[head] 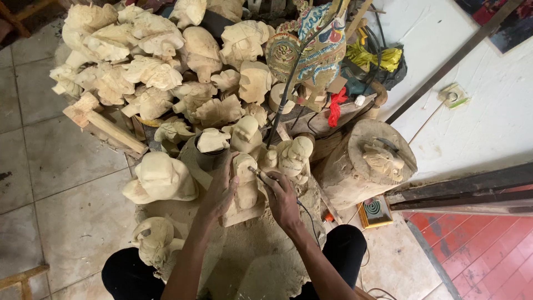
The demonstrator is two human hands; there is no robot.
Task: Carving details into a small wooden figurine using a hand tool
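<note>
Nearest the camera, the person's knees in black trousers flank a dusty work block coated in pale sawdust. On that block stands the unpainted wooden figure, upright, and everything else is placed from it.

The left hand wraps the figure's left flank, its grip pressed around the wood to steady it. The right hand sits just right of the figure, its grip pinching a slim rotary carving tool like a pen; the tip meets the figure near its shoulder, though whether it truly touches is hard to judge from this height. A dark cable runs up and away from the tool.

Left of the figure lies a large rough-carved head; nearer the camera on that side rests a smaller carved piece. Just right of the figure stands another carved bust. Farther right sits a round log stump bearing a carved face. Beyond the figure rises a heap of unfinished carvings, and behind it to the right a painted mask-like carving.
</note>
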